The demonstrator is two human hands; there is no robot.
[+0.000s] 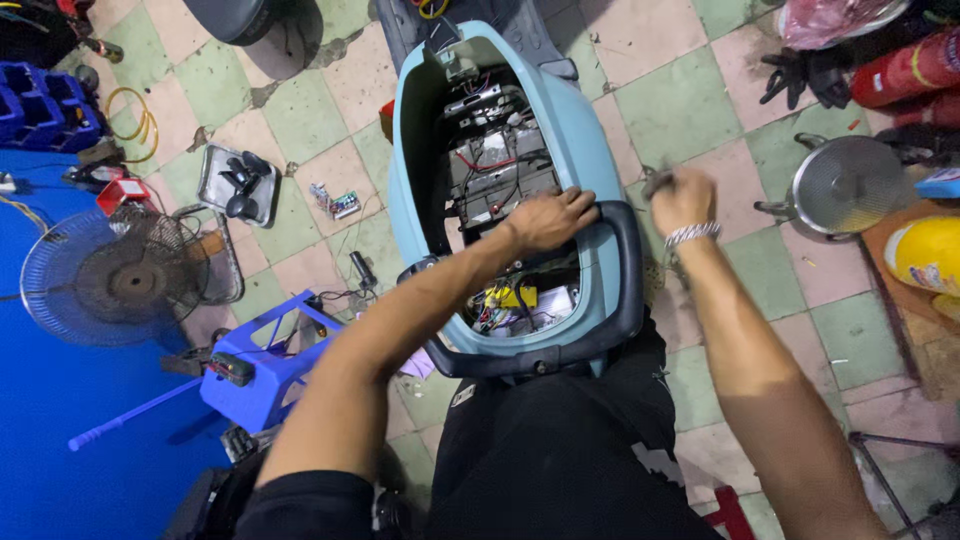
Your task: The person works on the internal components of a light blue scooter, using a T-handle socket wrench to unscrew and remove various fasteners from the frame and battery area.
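— Where's the left hand [548, 218]?

— Flat on the light-blue scooter body [580, 140], at the right edge of its open compartment [497, 170]. Its grip is spread, fingers laid over the rim, pinching nothing. The wiring and battery parts sit just left of and under those fingers.

— And the right hand [683, 199]?

— Raised just off the scooter's right side, near the black grab rail [628, 270]. Its grip is pressed together into a fist around a small dark tool [656, 182]; only a blurred tip shows left of the knuckles, so I can't tell what kind. There's a metal bracelet [692, 234] on that wrist.

— Anything below the left grip?

— A yellow part [512, 297] among wires in the rear of the compartment, toward the person.

— Farther out?

— Well left of both hands, on the tiled floor [660, 110], a metal tray [238, 184] with dark parts, a floor fan [115, 278] and a blue plastic stool [262, 372]. Well right of the right grip, a metal strainer [845, 185].
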